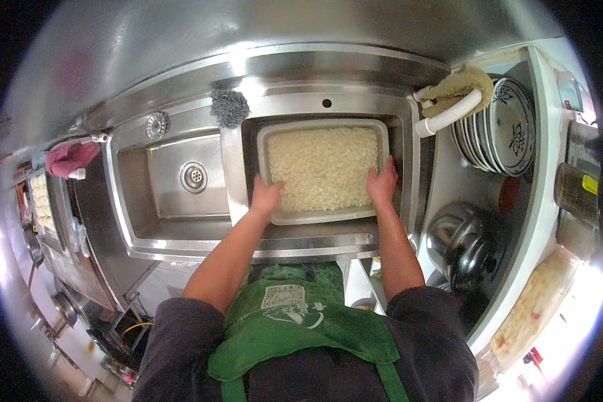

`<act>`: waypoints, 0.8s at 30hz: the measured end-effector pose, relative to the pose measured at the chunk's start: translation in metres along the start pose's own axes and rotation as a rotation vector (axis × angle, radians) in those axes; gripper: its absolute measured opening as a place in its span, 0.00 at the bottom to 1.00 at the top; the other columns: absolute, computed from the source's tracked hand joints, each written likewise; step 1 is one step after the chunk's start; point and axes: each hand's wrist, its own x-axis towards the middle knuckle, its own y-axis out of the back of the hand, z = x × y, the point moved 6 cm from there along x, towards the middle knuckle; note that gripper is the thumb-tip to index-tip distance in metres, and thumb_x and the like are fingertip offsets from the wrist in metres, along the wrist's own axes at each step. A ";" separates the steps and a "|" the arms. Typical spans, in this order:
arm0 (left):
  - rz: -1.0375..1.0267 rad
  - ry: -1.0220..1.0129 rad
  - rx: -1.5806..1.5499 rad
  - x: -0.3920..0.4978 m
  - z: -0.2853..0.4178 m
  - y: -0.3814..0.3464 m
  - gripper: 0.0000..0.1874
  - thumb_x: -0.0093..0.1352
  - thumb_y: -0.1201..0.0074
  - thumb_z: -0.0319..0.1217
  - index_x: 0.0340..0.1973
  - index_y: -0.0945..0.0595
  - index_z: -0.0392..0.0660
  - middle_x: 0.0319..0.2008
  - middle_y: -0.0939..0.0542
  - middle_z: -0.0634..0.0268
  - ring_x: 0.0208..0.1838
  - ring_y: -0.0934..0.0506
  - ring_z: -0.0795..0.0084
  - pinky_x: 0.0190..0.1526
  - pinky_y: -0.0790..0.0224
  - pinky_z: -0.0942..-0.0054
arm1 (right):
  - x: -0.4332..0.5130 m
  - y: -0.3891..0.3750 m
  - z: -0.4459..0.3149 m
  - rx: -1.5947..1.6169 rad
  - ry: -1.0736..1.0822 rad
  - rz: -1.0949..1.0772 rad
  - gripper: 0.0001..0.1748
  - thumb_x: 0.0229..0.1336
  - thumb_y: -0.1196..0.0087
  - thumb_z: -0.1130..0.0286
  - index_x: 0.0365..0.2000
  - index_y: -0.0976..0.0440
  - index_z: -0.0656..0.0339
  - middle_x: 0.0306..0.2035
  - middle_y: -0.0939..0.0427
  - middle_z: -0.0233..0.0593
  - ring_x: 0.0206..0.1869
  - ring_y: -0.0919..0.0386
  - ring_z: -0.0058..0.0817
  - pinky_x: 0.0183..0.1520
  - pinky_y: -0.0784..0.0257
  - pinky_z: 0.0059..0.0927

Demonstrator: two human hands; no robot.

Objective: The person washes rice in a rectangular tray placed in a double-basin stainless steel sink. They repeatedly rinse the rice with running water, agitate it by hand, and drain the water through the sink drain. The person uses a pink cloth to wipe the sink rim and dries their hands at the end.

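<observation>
A pale rectangular plastic basket (pixel 326 216) sits in or just over the right basin (pixel 401 196) of a stainless steel sink. Whitish, grain-like food pieces (pixel 324 168), too small to name surely, fill it in a broad layer. My left hand (pixel 266 196) grips the basket's left rim near its front corner, thumb over the edge. On the opposite side my right hand (pixel 383 185) holds the right rim, fingers down the outside. The basket is slightly tilted in view, and its underside is hidden.
Left of the basket is a second basin (pixel 181 193) with a drain. A steel-wool scourer (pixel 229 108) and a sink strainer (pixel 156 125) lie along the back ledge. At right, a white pipe (pixel 449 114), stacked plates (pixel 510 125) and a steel pot (pixel 460 241) crowd a shelf.
</observation>
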 end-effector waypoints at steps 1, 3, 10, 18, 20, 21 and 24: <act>-0.025 0.033 -0.049 0.002 0.001 -0.001 0.48 0.64 0.39 0.34 0.71 0.50 0.29 0.66 0.34 0.40 0.69 0.34 0.51 0.68 0.42 0.64 | 0.006 -0.010 0.008 -0.010 -0.057 -0.065 0.41 0.59 0.44 0.61 0.66 0.44 0.74 0.66 0.38 0.64 0.66 0.37 0.55 0.69 0.42 0.47; -0.078 0.140 -0.168 0.005 -0.001 -0.004 0.47 0.64 0.40 0.34 0.71 0.49 0.30 0.66 0.34 0.40 0.68 0.34 0.50 0.67 0.41 0.64 | 0.023 -0.022 0.018 0.001 -0.144 -0.141 0.43 0.60 0.44 0.60 0.69 0.48 0.70 0.67 0.38 0.62 0.67 0.37 0.54 0.69 0.42 0.47; 0.049 0.203 -0.115 0.026 -0.027 0.000 0.45 0.63 0.39 0.40 0.68 0.41 0.29 0.65 0.33 0.39 0.66 0.30 0.50 0.62 0.36 0.58 | 0.061 -0.046 0.029 0.296 -0.407 -0.311 0.38 0.58 0.44 0.61 0.63 0.40 0.72 0.59 0.30 0.60 0.58 0.28 0.50 0.59 0.31 0.47; 0.010 0.191 -0.282 0.005 0.009 -0.006 0.36 0.62 0.41 0.38 0.60 0.33 0.28 0.49 0.23 0.45 0.49 0.22 0.54 0.51 0.29 0.55 | 0.066 -0.014 0.031 0.501 -0.336 -0.490 0.26 0.62 0.45 0.67 0.55 0.31 0.75 0.48 0.22 0.50 0.47 0.22 0.41 0.51 0.27 0.42; 0.037 0.197 -0.284 -0.011 0.018 0.000 0.35 0.62 0.41 0.36 0.59 0.33 0.28 0.48 0.23 0.45 0.48 0.22 0.54 0.49 0.28 0.55 | 0.061 0.006 0.018 0.350 -0.175 -0.442 0.26 0.62 0.45 0.67 0.55 0.31 0.76 0.48 0.22 0.51 0.48 0.22 0.41 0.51 0.27 0.41; 0.055 0.196 -0.325 -0.019 0.021 0.002 0.34 0.61 0.41 0.36 0.58 0.32 0.28 0.48 0.23 0.45 0.48 0.22 0.54 0.48 0.27 0.55 | 0.057 0.015 0.012 0.321 -0.174 -0.367 0.27 0.62 0.45 0.67 0.56 0.32 0.77 0.49 0.22 0.51 0.48 0.22 0.41 0.51 0.27 0.41; 0.014 0.133 -0.446 -0.037 0.034 0.005 0.33 0.61 0.41 0.34 0.57 0.32 0.28 0.48 0.23 0.44 0.49 0.22 0.54 0.47 0.26 0.55 | 0.041 0.050 -0.013 0.317 -0.134 -0.320 0.33 0.62 0.44 0.67 0.61 0.37 0.78 0.54 0.24 0.54 0.51 0.23 0.39 0.53 0.28 0.37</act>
